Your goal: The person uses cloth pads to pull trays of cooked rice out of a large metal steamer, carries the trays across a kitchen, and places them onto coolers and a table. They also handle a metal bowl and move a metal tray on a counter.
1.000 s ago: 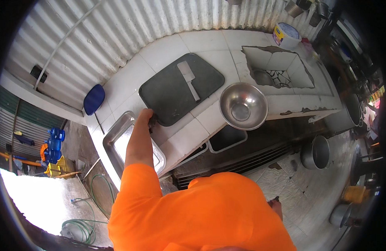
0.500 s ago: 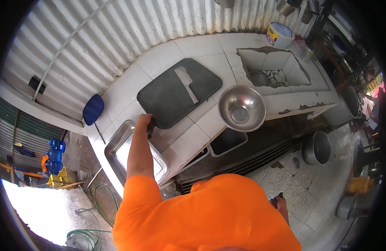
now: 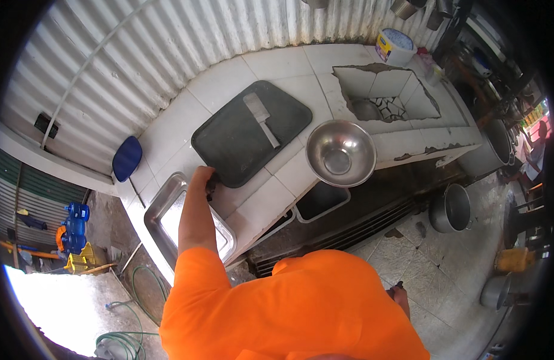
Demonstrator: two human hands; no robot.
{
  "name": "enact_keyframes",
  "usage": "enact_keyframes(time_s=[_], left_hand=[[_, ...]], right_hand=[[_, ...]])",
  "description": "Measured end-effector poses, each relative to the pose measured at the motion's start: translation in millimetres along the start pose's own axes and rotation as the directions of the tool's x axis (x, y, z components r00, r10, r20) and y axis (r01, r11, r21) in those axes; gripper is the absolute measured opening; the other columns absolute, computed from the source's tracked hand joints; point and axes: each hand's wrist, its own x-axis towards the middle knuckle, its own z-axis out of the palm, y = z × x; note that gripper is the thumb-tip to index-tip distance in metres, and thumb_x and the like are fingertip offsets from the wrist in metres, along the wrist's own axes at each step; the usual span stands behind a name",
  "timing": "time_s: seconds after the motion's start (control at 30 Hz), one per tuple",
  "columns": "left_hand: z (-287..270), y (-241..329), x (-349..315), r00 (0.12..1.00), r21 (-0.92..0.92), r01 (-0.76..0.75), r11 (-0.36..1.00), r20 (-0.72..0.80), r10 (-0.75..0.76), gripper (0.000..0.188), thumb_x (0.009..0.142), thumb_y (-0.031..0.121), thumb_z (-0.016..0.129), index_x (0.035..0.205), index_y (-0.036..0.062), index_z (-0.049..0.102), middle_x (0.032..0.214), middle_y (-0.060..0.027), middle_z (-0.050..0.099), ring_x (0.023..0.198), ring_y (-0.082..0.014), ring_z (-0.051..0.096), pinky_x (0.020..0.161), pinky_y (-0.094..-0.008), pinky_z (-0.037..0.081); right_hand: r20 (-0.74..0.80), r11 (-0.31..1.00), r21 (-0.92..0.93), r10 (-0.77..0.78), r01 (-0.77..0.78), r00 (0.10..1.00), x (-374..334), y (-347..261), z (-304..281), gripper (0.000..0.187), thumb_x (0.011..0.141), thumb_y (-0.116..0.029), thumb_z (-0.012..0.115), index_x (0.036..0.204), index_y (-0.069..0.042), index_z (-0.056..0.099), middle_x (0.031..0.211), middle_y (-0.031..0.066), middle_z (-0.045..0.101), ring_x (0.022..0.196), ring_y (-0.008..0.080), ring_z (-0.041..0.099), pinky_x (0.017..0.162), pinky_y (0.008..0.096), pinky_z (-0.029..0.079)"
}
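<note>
left hand (image 3: 203, 176) at nine o'clock, beside the matte dark-grey round-cornered tray (image 3: 226, 150)
right hand (image 3: 400, 296) at half past four; i cannot tell how either hand's fingers stand.

A dark-grey, round-cornered rectangular tray (image 3: 226, 147) is lying on the white-tiled counter (image 3: 291, 173) — a shiny, rectangular steel basin (image 3: 168, 211) is sitting nearby.
</note>
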Motion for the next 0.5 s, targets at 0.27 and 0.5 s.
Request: enact_keyframes(time_s=[0.27, 0.5], left_hand=[[-77, 39, -40, 0.965, -0.034, -0.181, 0.983, -0.198, 0.171, 0.026, 0.075, 0.018, 0.059, 0.085, -0.0047, 0.067, 0.076, -0.0119, 0.067, 0.069, -0.0226, 0.064, 0.061, -0.0374, 0.049], [-10, 108, -180, 0.924, -0.462, -0.309, 0.831, 0.060, 0.377, 0.026, 0.085, 0.029, 0.060, 0.090, 0.0041, 0.065, 0.078, -0.0054, 0.061, 0.066, -0.0176, 0.057, 0.062, -0.0306, 0.047]], right_hand=[[0.094, 0.947, 0.314, 0.046, -0.073, 0.995, 24, 32, -11, 0.009, 0.083, -0.006, 0.051, 0.086, 0.000, 0.046, 0.075, 0.0106, 0.054, 0.068, 0.0256, 0.058, 0.064, 0.0420, 0.048], [0.010, 0.999, 0.045, 0.004, -0.005, 1.000, 6, 8, 5, 0.021, 0.084, -0.012, 0.053, 0.098, 0.004, 0.055, 0.083, 0.0132, 0.060, 0.077, 0.0266, 0.062, 0.066, 0.0415, 0.050]])
